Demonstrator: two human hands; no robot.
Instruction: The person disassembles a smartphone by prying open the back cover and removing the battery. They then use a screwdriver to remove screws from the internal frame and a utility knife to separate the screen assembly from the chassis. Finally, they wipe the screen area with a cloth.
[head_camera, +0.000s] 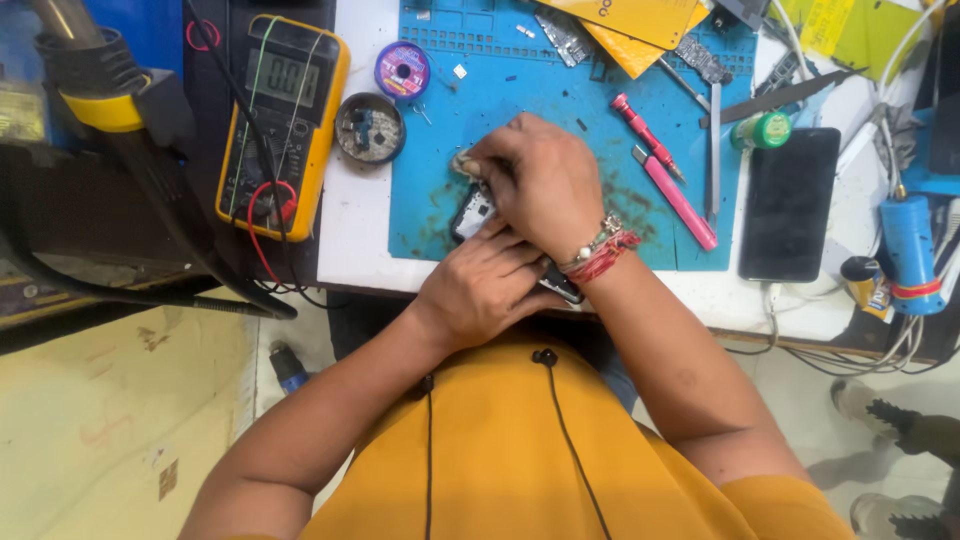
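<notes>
Left hand (480, 285) clamped on small opened dark phone (473, 212) at near edge of blue silicone repair mat (520, 90); right hand (535, 180) just above, pinching greyish wad (463, 162) against it. Hard rubbing likely to snag exposed parts or slide phone off bench (365, 220) edge. Pink-handled screwdrivers (665, 175) just right of wrist, easily knocked.

Bright even light, sharp, wide-angle edge distortion
</notes>
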